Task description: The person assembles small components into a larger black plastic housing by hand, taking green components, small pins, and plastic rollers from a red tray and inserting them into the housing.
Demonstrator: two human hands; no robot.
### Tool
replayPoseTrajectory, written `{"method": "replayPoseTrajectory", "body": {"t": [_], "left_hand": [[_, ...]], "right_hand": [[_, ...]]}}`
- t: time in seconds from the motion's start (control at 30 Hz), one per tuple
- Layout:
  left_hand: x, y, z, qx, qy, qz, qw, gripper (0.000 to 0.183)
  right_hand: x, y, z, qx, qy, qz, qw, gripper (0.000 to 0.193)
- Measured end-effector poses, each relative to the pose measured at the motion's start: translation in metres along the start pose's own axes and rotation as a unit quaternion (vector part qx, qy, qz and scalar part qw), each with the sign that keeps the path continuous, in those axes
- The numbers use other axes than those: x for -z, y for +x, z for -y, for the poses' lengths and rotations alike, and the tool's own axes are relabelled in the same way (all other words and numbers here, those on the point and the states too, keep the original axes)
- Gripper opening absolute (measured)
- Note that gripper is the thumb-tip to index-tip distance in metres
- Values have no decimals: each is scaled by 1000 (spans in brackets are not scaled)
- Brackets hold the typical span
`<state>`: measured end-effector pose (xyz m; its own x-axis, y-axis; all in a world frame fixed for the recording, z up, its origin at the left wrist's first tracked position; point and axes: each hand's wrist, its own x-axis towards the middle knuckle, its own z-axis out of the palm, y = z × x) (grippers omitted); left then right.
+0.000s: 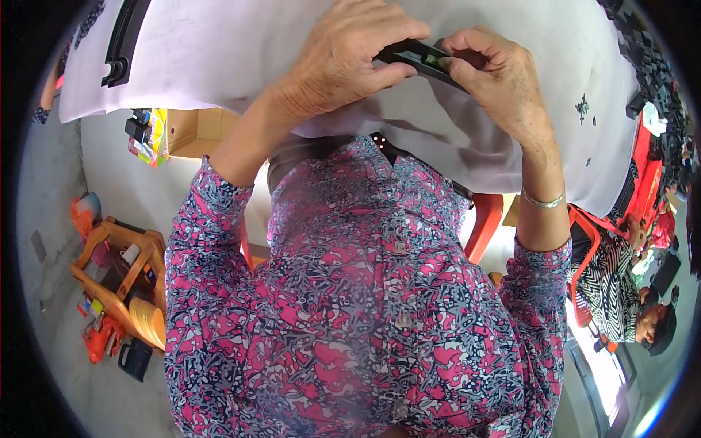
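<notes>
A long, narrow black plastic piece [409, 48] with a hollow middle is held slantwise above the cloth-covered table. Around its left end my left hand [347, 51] is closed, with thumb and forefinger on either side. My right hand [500, 77] pinches the other end, the thumb bent over its edge. Inside the hollow, near my right thumb, shows a small green and clear part [432, 61]; its kind I cannot make out. The fingers cover both ends of the black piece.
A pale cloth [219, 44] covers the table. At its left lies another long black part [125, 44]. Small black bits [582, 108] lie to the right, and a heap of black pieces [646, 55] lines the far right edge. A cardboard box [197, 131] stands below left. Another person [613, 285] sits at right.
</notes>
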<state>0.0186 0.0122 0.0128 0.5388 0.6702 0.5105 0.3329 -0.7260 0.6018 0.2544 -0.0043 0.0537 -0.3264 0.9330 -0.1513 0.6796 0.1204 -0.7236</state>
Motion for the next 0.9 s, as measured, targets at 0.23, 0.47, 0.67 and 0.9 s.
{"method": "replayPoseTrajectory", "body": {"t": [0.23, 0.47, 0.67, 0.9], "left_hand": [[-9, 7, 11, -183, 31, -88, 979, 33], [-17, 0, 23, -176, 21, -96, 979, 39], [1, 5, -6, 16, -82, -3, 997, 44], [1, 2, -4, 4, -65, 3, 998, 41]], "right_hand": [[-9, 7, 5, 10, 15, -13, 1000, 13], [-13, 7, 3, -2, 33, 4, 999, 2], [-11, 9, 3, -19, 41, 9, 999, 4], [-14, 7, 8, -60, 26, 11, 998, 5]]}}
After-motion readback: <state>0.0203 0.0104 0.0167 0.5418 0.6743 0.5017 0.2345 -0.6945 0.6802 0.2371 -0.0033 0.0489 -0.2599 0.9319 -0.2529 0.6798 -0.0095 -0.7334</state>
